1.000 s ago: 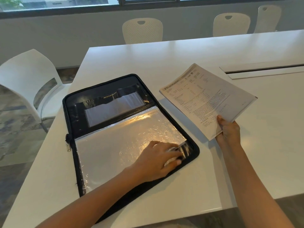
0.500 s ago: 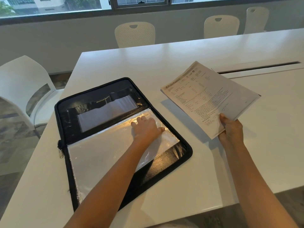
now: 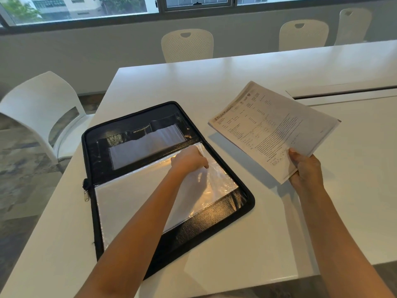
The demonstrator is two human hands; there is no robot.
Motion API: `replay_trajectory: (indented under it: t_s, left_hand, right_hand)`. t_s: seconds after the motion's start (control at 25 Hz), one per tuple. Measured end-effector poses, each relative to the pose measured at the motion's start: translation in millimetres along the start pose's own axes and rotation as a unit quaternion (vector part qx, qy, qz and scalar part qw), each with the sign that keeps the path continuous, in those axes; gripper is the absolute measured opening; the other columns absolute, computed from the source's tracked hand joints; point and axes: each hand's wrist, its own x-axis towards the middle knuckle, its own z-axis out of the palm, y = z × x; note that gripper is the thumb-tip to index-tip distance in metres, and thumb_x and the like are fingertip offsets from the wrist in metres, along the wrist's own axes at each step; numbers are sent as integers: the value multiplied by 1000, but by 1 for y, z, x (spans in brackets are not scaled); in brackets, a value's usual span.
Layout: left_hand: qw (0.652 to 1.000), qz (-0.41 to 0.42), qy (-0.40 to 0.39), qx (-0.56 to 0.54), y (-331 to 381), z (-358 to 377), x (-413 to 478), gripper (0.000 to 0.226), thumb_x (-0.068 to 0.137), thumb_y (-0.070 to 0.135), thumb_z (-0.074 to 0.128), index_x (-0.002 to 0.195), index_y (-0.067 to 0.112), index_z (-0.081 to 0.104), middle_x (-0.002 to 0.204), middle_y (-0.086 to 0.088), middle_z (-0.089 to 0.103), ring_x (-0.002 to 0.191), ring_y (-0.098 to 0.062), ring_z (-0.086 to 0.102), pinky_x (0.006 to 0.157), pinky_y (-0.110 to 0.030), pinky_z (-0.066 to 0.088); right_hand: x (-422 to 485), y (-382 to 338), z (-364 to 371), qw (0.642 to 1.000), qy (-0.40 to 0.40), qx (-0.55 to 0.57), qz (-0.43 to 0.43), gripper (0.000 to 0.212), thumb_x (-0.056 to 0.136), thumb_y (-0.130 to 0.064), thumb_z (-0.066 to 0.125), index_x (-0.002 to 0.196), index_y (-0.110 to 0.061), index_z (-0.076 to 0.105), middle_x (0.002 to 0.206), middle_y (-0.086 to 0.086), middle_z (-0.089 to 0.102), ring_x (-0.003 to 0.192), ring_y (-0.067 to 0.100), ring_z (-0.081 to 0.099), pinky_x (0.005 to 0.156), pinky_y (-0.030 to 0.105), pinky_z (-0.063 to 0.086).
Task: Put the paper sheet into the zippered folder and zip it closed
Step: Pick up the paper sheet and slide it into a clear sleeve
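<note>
The black zippered folder (image 3: 206,229) lies open on the white table (image 3: 247,261), its zipper pull (image 3: 86,195) hanging at the left edge. A clear plastic sleeve (image 3: 133,201) covers its near half. My left hand (image 3: 189,161) rests on the sleeve's far right corner by the fold, with the fingers bent down over the edge and their tips hidden. The printed paper sheet (image 3: 272,127) is held tilted above the table to the right of the folder. My right hand (image 3: 306,171) pinches its near corner.
A white chair (image 3: 40,104) stands at the table's left side, and two more chairs (image 3: 187,45) (image 3: 304,34) stand behind the far edge. A long cable slot (image 3: 343,94) runs across the table at the right, beyond the paper.
My left hand slid from the sleeve's near right corner up to its far right corner by the fold. The right hand kept the paper raised in nearly the same place.
</note>
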Motion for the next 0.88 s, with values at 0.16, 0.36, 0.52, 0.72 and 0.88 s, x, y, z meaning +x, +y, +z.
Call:
replay_trajectory:
  t_s: [0.16,0.36,0.52,0.72,0.88]
  left_hand:
    - [1000,8,16,-18,-4,-5,2,23,79,30,75,91,11,73,80,0,67,78,-16,63,79,-34,55]
    - [999,-3,18,-32,-5,-4,2,18,80,27,75,89,13,71,79,0,65,74,-14,60,63,-23,47]
    - [999,-10,18,-40,-6,2,3,19,80,27,75,92,13,71,79,2,65,78,-15,61,78,-31,53]
    - [999,-18,20,-33,-3,3,1,10,82,28,73,77,23,66,77,7,63,77,-15,61,74,-30,53]
    - [999,-10,16,-30,-2,1,0,11,83,29,73,76,26,65,75,13,62,76,-13,64,74,-30,54]
  right_hand:
    - [7,-18,-7,995,-47,-90,-17,24,90,-2,59,108,-15,66,95,-3,77,84,16,74,65,32,61]
    - [24,-47,-14,974,-101,-203,-23,17,87,-7,65,99,-18,68,81,-7,78,71,14,74,54,27,58]
    - [37,-62,-16,958,-124,-256,-37,15,84,-11,68,97,-19,71,85,-4,78,70,16,74,54,28,58]
    - [42,-59,-9,950,-155,-268,-35,14,84,-12,68,93,-21,73,83,-4,78,69,16,73,53,28,57]
    - [42,-55,-4,935,-185,-301,5,11,84,-13,69,90,-22,74,84,-2,78,71,19,74,54,30,58]
